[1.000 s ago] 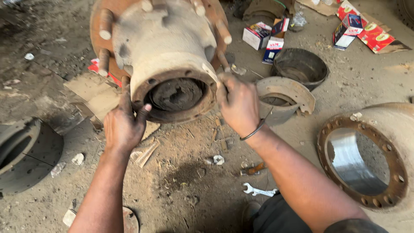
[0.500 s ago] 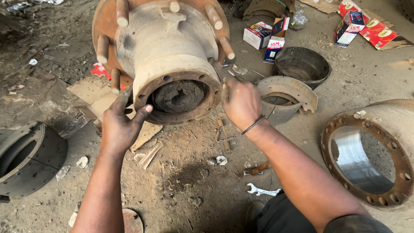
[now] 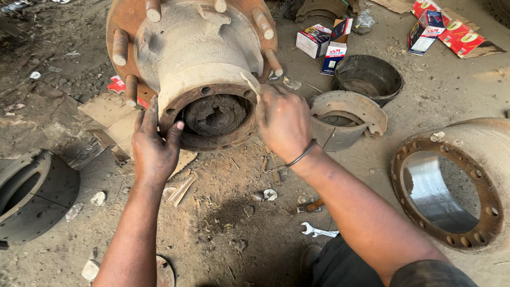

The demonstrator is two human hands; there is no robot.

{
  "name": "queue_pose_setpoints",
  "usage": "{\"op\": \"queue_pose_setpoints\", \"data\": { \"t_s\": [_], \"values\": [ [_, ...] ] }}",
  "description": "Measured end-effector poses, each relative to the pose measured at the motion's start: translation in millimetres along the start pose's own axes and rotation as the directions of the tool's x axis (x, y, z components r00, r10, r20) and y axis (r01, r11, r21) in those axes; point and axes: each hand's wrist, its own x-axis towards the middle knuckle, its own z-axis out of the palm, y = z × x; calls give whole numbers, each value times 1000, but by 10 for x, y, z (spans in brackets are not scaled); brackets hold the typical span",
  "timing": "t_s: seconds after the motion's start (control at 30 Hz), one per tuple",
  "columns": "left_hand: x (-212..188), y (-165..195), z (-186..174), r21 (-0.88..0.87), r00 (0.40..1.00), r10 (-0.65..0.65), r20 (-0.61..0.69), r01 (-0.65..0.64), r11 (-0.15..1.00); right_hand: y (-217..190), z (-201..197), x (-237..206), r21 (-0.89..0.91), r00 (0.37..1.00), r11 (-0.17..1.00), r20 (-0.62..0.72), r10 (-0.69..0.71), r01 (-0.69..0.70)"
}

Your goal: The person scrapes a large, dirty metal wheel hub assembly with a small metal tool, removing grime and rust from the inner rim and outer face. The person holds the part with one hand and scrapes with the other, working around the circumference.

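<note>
A large rusty wheel hub (image 3: 196, 58) with protruding studs lies on the dirt floor, its open greasy end facing me. My left hand (image 3: 155, 146) rests flat against the left of the hub's rim, fingers spread, thumb on the rim edge. My right hand (image 3: 283, 121) is at the right side of the rim, fingers closed around a thin pale strip (image 3: 249, 83) that sticks up beside the hub. A dark band circles my right wrist.
A brake drum (image 3: 451, 186) lies at the right, a brake shoe (image 3: 34, 194) at the left. Behind the right hand sit a curved metal part (image 3: 348, 119) and a dark round tub (image 3: 369, 77). Small boxes (image 3: 326, 42) lie beyond. A spanner (image 3: 317, 230) lies near my knee.
The view has drawn nearer to the hub. My left hand moved up from the floor side onto the hub's rim; my right hand stayed at the rim's right side with the strip.
</note>
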Motion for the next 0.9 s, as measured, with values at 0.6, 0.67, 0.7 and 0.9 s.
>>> {"op": "queue_pose_setpoints", "data": {
  "t_s": [0.6, 0.67, 0.7, 0.9],
  "values": [
    [-24, 24, -5, -38, 998, -64, 21, 65, 997, -127, -85, 51, -25, 938, 973, 262, 228, -230],
    [-21, 22, -6, -31, 995, -96, 29, 97, 995, -114, -88, 63, -12, 986, 995, 131, 98, -98],
    [-21, 20, -7, -24, 994, -105, 32, 106, 994, -104, -90, 73, -11, 998, 999, 58, 33, -32],
    [-37, 15, 7, 15, 1000, -4, 8, 4, 1000, -81, -86, 63, -149, 916, 966, 313, 250, -212]
  ]
}}
